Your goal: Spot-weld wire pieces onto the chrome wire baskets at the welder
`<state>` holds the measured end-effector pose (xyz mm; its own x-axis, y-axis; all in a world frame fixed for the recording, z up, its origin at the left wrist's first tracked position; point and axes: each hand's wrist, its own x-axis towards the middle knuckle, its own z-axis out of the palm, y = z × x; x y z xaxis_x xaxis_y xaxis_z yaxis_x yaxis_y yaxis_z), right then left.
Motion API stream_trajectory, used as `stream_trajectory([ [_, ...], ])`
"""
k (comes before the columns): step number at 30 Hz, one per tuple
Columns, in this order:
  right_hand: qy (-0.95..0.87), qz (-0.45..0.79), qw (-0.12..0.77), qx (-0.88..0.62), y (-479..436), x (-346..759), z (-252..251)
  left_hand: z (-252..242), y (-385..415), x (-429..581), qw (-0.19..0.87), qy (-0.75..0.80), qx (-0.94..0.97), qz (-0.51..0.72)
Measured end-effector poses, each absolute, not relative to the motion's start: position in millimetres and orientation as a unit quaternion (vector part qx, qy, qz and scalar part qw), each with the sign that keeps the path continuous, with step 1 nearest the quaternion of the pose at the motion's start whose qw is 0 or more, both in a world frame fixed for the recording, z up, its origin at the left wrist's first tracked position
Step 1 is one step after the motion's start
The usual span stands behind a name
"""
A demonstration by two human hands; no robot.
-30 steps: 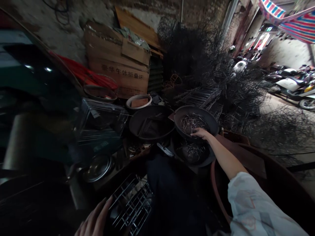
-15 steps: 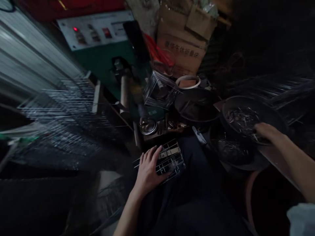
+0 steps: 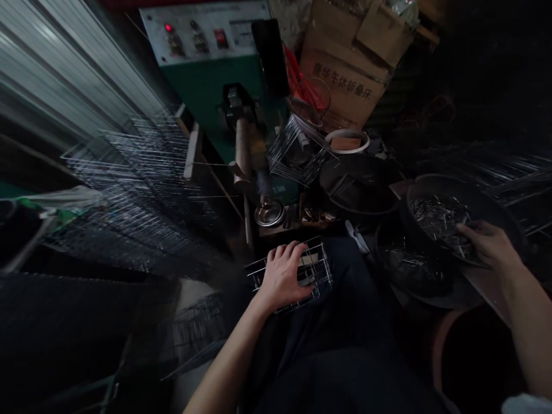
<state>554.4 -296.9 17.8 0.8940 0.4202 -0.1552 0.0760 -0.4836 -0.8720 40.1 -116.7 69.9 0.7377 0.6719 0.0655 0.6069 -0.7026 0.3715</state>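
Clasping the wire rack (image 3: 324, 270) crosswise on the lap (image 3: 349, 310) with left hand (image 3: 282, 280), fingers spread; holding right hand (image 3: 491, 244) in the bowl (image 3: 494, 206), just right of short wires (image 3: 437, 215), no telling whether pinching any.

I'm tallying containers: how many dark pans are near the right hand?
3: top pan, at the right hand; lower pan, partly beneath that pan; left pan, beyond the lower pan. Darkness may hide more.
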Motion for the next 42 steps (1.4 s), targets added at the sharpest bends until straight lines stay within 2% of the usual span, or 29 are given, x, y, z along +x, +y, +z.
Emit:
stream_trajectory([
  [3,-0.201,0.263,0.528,-0.782,-266.3,484.6,43.0,80.1,-116.0,32.1,0.161,0.351,0.916,0.108],
  [5,-0.259,0.397,0.524,-0.708,-242.6,426.5,58.3,88.9,-114.2,23.6,0.152,0.352,0.915,0.125],
  [10,-0.365,0.616,0.482,-0.504,-189.4,310.2,82.5,99.7,-97.6,-1.4,0.125,0.372,0.903,0.173],
  [14,-0.469,0.681,0.424,-0.370,-155.9,271.8,86.7,87.5,-76.6,-19.4,0.119,0.405,0.888,0.181],
  [16,-0.544,0.628,0.404,-0.383,-140.1,257.6,81.7,78.6,-67.6,-25.6,0.117,0.417,0.884,0.177],
  [20,-0.668,0.425,0.416,-0.446,-113.4,225.0,54.2,62.5,-54.9,-32.2,0.121,0.429,0.878,0.174],
  [27,-0.777,0.216,0.427,-0.408,-101.3,190.7,5.3,47.7,-39.6,-42.7,0.156,0.443,0.865,0.176],
  [34,-0.756,0.169,0.463,-0.431,-106.2,176.1,-8.0,45.7,-34.8,-51.5,0.155,0.430,0.873,0.172],
  [42,-0.759,0.131,0.496,-0.401,-88.6,168.1,-1.3,38.6,-16.4,-59.4,0.148,0.400,0.881,0.206],
])
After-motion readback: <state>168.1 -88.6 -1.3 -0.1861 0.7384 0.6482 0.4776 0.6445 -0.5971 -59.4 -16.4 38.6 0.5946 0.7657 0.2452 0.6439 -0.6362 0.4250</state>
